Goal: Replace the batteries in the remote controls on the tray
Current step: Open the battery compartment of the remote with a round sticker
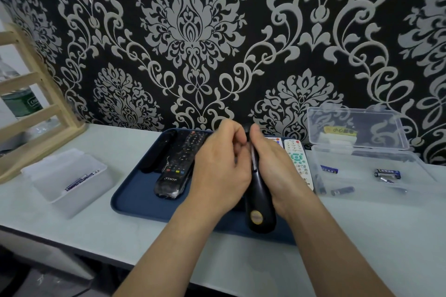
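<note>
Black plastic remote control (259, 202), back up with a round gold sticker, is held over the front edge of the dark blue tray (135, 190). The right hand (277, 166) is wrapped around its middle, while the left hand (219, 166) curls its fingers at the far end; whether they pinch anything is hidden behind the knuckles. On the tray lie a film-wrapped black remote (178, 166) and a white remote (298, 159) partly covered by the right hand, and a clear plastic box (420, 190) with loose blue batteries (388, 173) sits on the pale counter (350, 236) to the right.
</note>
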Action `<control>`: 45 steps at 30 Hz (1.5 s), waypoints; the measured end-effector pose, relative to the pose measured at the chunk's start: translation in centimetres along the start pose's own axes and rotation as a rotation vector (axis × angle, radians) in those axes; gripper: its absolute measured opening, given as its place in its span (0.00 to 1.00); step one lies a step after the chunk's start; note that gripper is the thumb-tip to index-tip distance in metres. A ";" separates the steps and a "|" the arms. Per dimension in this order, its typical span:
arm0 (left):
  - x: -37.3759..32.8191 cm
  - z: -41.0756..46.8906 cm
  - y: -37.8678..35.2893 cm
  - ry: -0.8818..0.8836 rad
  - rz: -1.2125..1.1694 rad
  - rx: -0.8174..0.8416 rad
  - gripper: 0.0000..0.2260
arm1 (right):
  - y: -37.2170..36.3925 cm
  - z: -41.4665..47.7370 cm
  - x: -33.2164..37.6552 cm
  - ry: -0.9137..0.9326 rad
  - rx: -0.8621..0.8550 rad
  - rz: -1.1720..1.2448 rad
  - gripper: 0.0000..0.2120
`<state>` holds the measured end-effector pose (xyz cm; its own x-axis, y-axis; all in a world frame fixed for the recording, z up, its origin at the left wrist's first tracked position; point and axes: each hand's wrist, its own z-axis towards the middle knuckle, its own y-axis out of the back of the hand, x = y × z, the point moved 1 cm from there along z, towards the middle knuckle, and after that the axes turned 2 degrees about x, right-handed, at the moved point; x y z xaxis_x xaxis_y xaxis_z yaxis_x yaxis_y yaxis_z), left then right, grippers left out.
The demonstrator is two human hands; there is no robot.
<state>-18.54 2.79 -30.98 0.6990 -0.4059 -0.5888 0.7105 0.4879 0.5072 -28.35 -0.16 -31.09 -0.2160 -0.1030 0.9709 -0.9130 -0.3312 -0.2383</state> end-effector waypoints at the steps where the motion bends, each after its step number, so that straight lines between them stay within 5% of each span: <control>1: -0.2 -0.1 -0.2 -0.014 -0.005 0.030 0.08 | 0.1 0.1 0.1 0.003 -0.025 0.009 0.23; 4: -0.4 -0.4 -0.4 -0.011 -0.023 0.097 0.09 | 0.2 0.1 0.3 0.006 -0.051 0.000 0.23; 17: -0.1 0.0 0.2 0.320 -0.210 -0.086 0.10 | -0.3 0.3 0.3 0.047 -0.047 0.025 0.22; 23: 1.2 0.5 0.8 0.759 -0.900 -0.082 0.04 | -2.1 1.1 0.2 -0.022 -0.019 0.059 0.16; 28: 3.9 0.3 2.9 0.998 -1.094 -0.148 0.08 | -4.4 2.2 -0.9 -0.110 -0.012 0.113 0.15; 32: 6.7 -0.2 6.4 0.844 -0.812 -0.153 0.10 | -7.0 3.3 -1.9 -0.101 -0.055 0.028 0.15; 38: 12.0 -1.9 13.5 0.472 0.359 -0.248 0.19 | -11.3 3.7 -4.0 -0.215 -0.015 0.268 0.13; 45: 15.6 -2.5 15.6 0.650 0.513 -0.115 0.18 | -12.6 3.3 -4.7 -0.227 0.034 0.351 0.08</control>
<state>3.27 6.00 -33.85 0.7225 0.3975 -0.5657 0.2794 0.5806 0.7648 -14.74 1.41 -32.69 -0.4266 -0.4182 0.8019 -0.7849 -0.2694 -0.5580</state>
